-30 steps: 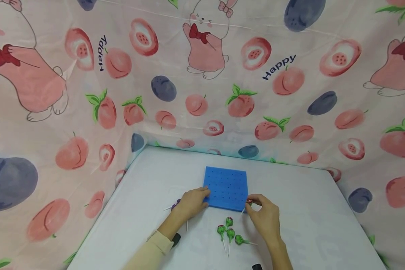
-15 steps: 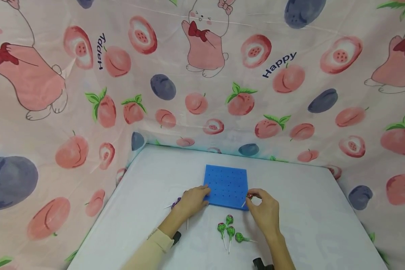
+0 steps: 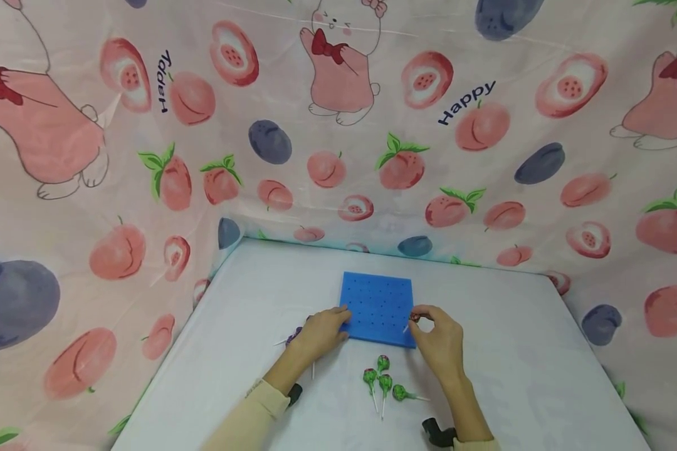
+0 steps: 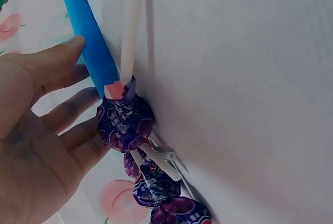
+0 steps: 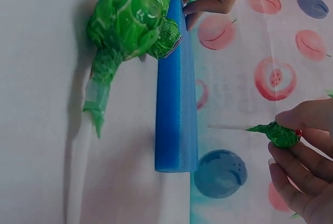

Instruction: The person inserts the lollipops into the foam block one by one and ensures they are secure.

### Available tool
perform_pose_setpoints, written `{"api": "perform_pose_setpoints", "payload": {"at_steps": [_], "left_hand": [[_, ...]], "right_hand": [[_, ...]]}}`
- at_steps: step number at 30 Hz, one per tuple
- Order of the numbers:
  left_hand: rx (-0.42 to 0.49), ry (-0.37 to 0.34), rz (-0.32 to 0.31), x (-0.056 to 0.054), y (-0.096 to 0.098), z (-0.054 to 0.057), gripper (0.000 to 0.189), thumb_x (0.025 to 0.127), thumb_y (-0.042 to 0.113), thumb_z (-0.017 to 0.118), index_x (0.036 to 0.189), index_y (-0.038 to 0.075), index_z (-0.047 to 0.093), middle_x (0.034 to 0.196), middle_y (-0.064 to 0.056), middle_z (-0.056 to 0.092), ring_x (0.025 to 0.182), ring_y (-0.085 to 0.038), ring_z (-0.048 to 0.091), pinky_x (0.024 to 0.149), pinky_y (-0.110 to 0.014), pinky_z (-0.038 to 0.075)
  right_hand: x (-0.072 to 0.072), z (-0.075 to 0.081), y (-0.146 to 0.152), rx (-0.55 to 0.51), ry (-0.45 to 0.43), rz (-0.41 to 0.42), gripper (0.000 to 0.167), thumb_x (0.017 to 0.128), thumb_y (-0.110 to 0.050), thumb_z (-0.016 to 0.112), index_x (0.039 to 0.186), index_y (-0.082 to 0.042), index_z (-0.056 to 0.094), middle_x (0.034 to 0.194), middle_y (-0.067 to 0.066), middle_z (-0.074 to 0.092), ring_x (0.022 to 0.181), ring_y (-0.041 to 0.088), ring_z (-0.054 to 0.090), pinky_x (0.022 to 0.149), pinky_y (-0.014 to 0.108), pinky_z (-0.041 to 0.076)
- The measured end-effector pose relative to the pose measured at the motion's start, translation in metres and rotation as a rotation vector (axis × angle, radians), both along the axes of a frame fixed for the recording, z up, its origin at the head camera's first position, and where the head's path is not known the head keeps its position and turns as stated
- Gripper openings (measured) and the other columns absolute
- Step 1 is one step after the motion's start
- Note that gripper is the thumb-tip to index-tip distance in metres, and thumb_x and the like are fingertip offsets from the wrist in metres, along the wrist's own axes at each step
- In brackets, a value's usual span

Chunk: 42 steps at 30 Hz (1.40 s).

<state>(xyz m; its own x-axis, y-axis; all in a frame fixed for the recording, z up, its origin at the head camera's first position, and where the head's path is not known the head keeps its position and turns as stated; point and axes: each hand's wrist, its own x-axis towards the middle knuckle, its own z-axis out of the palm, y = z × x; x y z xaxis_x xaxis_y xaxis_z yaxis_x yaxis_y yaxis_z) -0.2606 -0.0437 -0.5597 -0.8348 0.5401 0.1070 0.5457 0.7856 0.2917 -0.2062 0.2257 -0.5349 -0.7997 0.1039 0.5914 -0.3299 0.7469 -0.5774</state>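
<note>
A square blue foam board point(image 3: 375, 304) with rows of small holes lies on the white table. My left hand point(image 3: 320, 333) holds the board at its left front edge, thumb on the near side, fingers beyond it. Over the board's right edge, my right hand point(image 3: 441, 341) pinches a green-wrapped lollipop point(image 5: 283, 134) by its candy end, and its white stick points left toward the board in the right wrist view. Several purple-wrapped lollipops point(image 4: 125, 122) lie beside the left hand, partly hidden by it in the head view.
Several green lollipops point(image 3: 385, 382) lie in front of the board, between the forearms. Black wrist devices show at the left wrist point(image 3: 295, 394) and right wrist point(image 3: 437, 432). A fruit-and-rabbit printed curtain point(image 3: 282, 81) encloses the table's back and sides.
My right hand has moved slightly up along the board's right edge with the lollipop, whose stick now lies over the board. The left hand stays at the board's left edge.
</note>
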Motion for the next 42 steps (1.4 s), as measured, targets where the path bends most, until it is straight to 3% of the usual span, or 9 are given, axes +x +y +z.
{"api": "perform_pose_setpoints", "payload": {"at_steps": [10, 22, 42], "left_hand": [[0.006, -0.018, -0.002, 0.0, 0.001, 0.001, 0.031, 0.098, 0.024, 0.076, 0.126, 0.013, 0.069, 0.151, -0.014, 0.057, 0.131, -0.031, 0.062, 0.101, -0.046, 0.056], [0.013, -0.022, 0.0, 0.001, 0.0, 0.001, 0.031, 0.098, 0.022, 0.076, 0.126, 0.012, 0.068, 0.151, -0.014, 0.057, 0.133, -0.03, 0.061, 0.104, -0.045, 0.054], [0.003, -0.01, 0.001, 0.002, 0.001, 0.003, 0.035, 0.098, 0.022, 0.075, 0.13, 0.011, 0.068, 0.151, -0.015, 0.057, 0.133, -0.031, 0.061, 0.104, -0.045, 0.054]], "right_hand": [[-0.009, -0.002, 0.0, -0.007, 0.004, 0.004, 0.029, 0.075, 0.003, 0.089, 0.099, -0.007, 0.077, 0.089, 0.005, 0.077, 0.094, 0.029, 0.076, 0.086, 0.051, 0.06], [-0.018, -0.005, 0.0, -0.017, -0.052, -0.037, 0.025, 0.079, 0.0, 0.088, 0.1, -0.009, 0.077, 0.092, 0.005, 0.076, 0.099, 0.031, 0.074, 0.09, 0.053, 0.059], [-0.028, -0.01, 0.0, -0.035, -0.037, -0.039, 0.025, 0.078, 0.003, 0.087, 0.099, -0.006, 0.077, 0.092, 0.008, 0.077, 0.098, 0.033, 0.074, 0.09, 0.055, 0.058]]}}
